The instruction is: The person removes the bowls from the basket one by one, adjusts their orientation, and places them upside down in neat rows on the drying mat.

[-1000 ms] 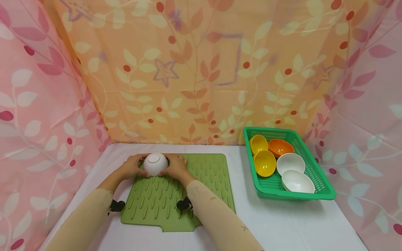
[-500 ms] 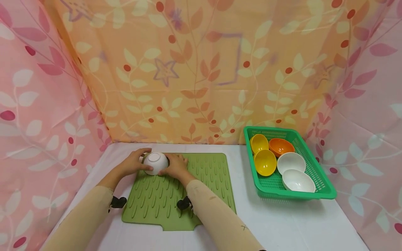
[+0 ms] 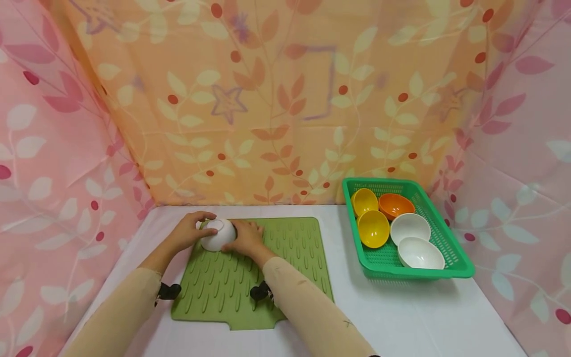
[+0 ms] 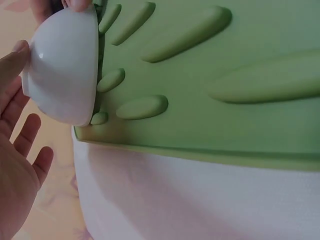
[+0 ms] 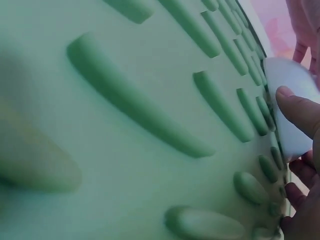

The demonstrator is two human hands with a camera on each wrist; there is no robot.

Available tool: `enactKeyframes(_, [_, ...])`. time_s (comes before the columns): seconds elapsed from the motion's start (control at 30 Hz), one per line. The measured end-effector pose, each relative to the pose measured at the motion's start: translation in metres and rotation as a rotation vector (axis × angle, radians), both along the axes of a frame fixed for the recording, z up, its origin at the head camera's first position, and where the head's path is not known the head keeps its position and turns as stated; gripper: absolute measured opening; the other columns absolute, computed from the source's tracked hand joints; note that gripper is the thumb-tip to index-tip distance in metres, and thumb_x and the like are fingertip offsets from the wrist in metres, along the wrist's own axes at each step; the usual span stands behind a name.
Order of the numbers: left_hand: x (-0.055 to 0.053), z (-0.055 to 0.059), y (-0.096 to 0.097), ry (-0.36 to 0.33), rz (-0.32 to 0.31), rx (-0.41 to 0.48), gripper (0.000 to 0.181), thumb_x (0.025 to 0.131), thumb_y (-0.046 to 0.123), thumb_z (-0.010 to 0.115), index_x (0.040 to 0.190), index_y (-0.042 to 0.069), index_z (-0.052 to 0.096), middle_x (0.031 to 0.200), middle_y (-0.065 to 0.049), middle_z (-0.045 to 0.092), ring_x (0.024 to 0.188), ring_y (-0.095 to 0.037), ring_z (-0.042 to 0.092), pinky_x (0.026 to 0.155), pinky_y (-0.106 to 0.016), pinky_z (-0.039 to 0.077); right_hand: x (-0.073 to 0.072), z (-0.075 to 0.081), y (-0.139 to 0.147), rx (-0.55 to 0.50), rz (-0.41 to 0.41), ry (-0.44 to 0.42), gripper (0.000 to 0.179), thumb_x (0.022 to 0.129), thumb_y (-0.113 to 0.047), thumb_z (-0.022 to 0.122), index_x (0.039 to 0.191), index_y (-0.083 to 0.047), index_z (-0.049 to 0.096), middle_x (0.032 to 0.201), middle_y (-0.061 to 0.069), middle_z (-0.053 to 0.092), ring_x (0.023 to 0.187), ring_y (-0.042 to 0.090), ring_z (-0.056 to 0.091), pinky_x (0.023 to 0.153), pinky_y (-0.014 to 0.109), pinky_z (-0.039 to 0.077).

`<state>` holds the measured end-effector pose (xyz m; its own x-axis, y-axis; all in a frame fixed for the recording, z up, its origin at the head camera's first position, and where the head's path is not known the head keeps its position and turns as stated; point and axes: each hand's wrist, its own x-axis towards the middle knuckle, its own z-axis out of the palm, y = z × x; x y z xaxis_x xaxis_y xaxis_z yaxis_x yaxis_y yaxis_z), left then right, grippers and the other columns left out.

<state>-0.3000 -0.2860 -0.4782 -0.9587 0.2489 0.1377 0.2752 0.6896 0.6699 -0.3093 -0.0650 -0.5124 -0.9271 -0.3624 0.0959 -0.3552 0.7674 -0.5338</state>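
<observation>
A white bowl (image 3: 219, 235) sits upside down on the far left corner of the ribbed green mat (image 3: 290, 258), its foot ring facing up. My right hand (image 3: 247, 242) holds it from the right, thumb on the near side and the other fingers behind. On the left, my left hand (image 3: 189, 232) is raised beside the bowl. Its thumb (image 4: 14, 61) touches the bowl near the foot, while the other fingers spread away from the wall in the left wrist view. The bowl's rim lies along the mat's ribs in that view.
At the right stands a green perforated basket (image 3: 419, 273). Inside it are two yellow bowls (image 3: 373, 229), an orange bowl (image 3: 396, 206) and two white bowls (image 3: 421, 253). A white cloth covers the table (image 3: 379, 317), with patterned curtains on three sides.
My left hand has lifted from low on the bowl's side to near its foot, its fingers loosening. My right hand stays on the bowl. The head view has shifted slightly.
</observation>
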Motion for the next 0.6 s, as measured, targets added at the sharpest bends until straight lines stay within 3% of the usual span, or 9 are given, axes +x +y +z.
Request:
enactKeyframes(0.27, [0.004, -0.003, 0.003, -0.018, 0.023, -0.015, 0.056, 0.088, 0.032, 0.083, 0.134, 0.005, 0.065, 0.136, -0.019, 0.063, 0.125, -0.046, 0.053, 0.097, -0.063, 0.045, 0.011, 0.029, 0.014, 0.001, 0.049, -0.01, 0.087, 0.079, -0.047, 0.088, 0.152, -0.02, 0.05, 0.15, 0.002, 0.055, 0.13, 0.029, 0.05, 0.102, 0.05, 0.035])
enactKeyframes(0.37, [0.004, -0.003, 0.003, -0.029, 0.028, -0.005, 0.058, 0.088, 0.032, 0.083, 0.135, 0.005, 0.064, 0.136, -0.02, 0.063, 0.125, -0.045, 0.053, 0.096, -0.063, 0.045, 0.012, 0.048, 0.025, 0.041, 0.06, 0.027, 0.087, 0.081, -0.046, 0.086, 0.154, -0.019, 0.047, 0.154, 0.003, 0.051, 0.134, 0.032, 0.048, 0.103, 0.053, 0.037])
enactKeyframes(0.6, [0.002, -0.005, 0.0, -0.041, 0.033, 0.005, 0.058, 0.088, 0.03, 0.083, 0.137, 0.006, 0.063, 0.14, -0.019, 0.061, 0.126, -0.045, 0.052, 0.099, -0.063, 0.043, 0.022, 0.103, 0.066, 0.023, 0.152, 0.095, 0.087, 0.084, -0.042, 0.084, 0.157, -0.02, 0.043, 0.159, 0.002, 0.046, 0.147, 0.029, 0.037, 0.111, 0.057, 0.03])
